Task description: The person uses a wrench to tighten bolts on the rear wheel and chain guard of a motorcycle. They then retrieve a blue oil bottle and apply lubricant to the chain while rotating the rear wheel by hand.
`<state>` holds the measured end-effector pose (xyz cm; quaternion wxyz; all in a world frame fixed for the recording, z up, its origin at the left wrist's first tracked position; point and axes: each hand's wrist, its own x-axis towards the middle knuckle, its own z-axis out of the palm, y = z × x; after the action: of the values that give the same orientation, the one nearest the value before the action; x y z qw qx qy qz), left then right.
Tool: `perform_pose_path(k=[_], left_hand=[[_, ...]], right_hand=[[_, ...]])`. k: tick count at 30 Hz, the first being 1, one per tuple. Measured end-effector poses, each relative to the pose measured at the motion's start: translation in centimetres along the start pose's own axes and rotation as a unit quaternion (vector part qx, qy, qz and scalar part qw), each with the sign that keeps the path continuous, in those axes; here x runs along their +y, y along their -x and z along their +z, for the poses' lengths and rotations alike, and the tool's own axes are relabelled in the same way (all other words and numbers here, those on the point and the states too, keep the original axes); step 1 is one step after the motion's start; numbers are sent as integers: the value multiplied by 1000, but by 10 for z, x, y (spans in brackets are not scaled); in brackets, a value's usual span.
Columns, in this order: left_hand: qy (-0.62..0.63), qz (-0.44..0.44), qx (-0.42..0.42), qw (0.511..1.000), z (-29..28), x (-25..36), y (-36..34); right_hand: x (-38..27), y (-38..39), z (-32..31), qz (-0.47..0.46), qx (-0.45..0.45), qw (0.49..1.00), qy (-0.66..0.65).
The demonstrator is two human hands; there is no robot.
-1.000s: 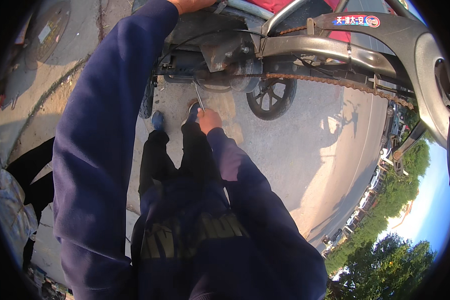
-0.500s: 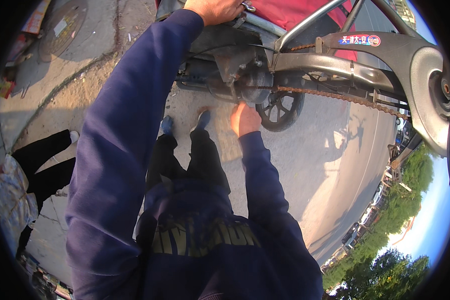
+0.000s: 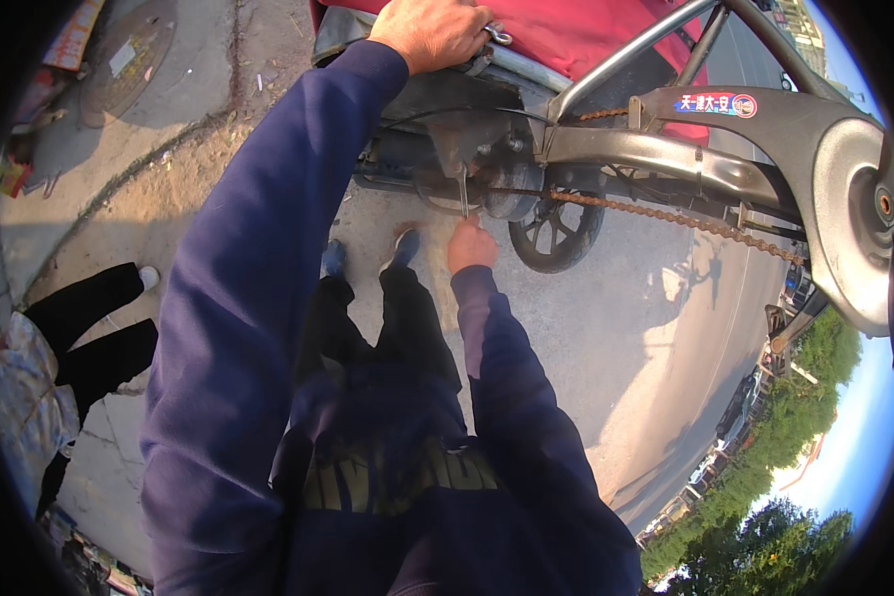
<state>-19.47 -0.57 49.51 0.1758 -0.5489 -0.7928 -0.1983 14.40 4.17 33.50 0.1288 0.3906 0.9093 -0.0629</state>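
Gripped the grey frame bar by the red body with left hand, pinched a thin metal tool under the axle with right hand, near a long red-and-blue oval sticker above the rusty chain.

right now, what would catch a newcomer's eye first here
The rusty drive chain running across the upper right to a big grey chain guard. At centre, the right hand holds a slim metal tool up into the axle housing. At the top, the left hand grips the frame bar below the red body.
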Motion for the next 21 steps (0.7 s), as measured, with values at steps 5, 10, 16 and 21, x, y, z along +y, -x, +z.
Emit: perform_pose_path(k=[5, 10, 16, 21], left_hand=[[35, -19, 9, 999, 0, 3, -1], [18, -4, 42, 999, 5, 0, 5], [43, -18, 10, 999, 2, 1, 3], [58, -19, 20, 998, 2, 3, -1]], right_hand=[[-16, 4, 4, 26, 33, 999, -21], [-10, 2, -1, 55, -10, 998, -31], [-15, 1, 12, 78, -9, 994, -70], [0, -15, 34, 165, -54, 964, -202]])
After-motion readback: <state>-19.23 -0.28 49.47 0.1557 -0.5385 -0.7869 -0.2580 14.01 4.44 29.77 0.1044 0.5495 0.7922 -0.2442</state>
